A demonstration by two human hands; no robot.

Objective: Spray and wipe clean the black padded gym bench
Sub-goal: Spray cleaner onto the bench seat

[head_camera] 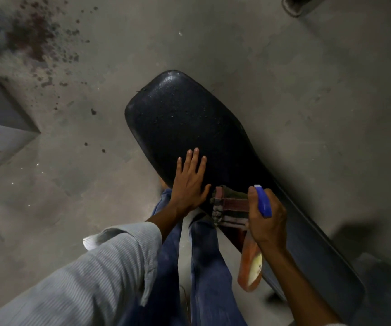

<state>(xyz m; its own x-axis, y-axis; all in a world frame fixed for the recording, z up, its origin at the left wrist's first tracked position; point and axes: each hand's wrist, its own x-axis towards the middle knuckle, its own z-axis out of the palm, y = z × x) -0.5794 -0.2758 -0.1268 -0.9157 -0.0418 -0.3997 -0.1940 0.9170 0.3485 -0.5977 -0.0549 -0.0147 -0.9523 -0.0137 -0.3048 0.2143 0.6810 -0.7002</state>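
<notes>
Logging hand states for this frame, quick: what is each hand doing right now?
Left hand: open, fingers straight, flat on the black padded bench.
Right hand: gripping the spray bottle and the striped cloth.

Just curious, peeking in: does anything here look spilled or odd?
Yes. Dark reddish splatter stains the concrete floor at upper left, like something spilled. Droplets on the black bench pad look like spray.

No readable text; spray bottle label blurred, illegible.
</notes>
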